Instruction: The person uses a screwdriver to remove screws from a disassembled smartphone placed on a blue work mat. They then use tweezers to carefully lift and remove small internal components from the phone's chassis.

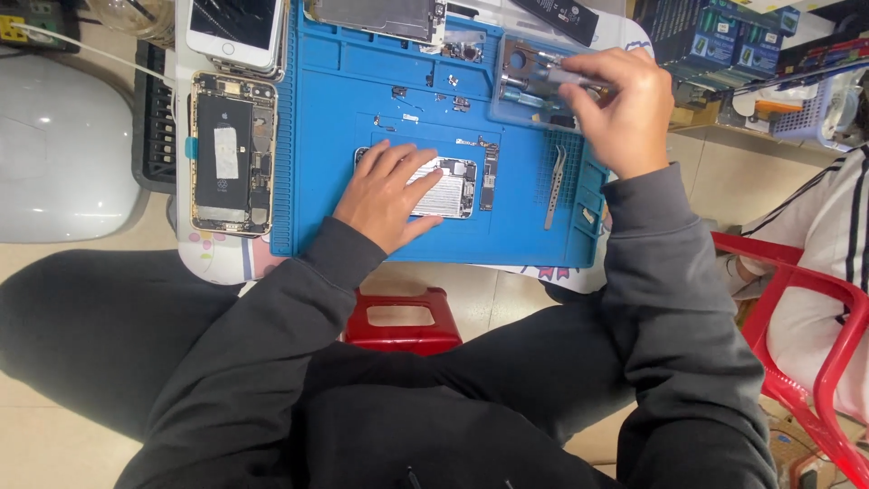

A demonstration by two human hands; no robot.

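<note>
Left hand (387,195) lies flat, fingers spread, on the opened phone (448,187) at mat (344,109) centre, long axis left-right; right hand (620,109), up and right at the tool tray (525,86), fingers pinching a grey tool (570,77).

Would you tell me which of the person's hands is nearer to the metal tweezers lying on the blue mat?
Right. The right hand hovers just above and right of the tweezers, over the clear parts tray; the left hand rests farther left, on the opened phone.
</note>
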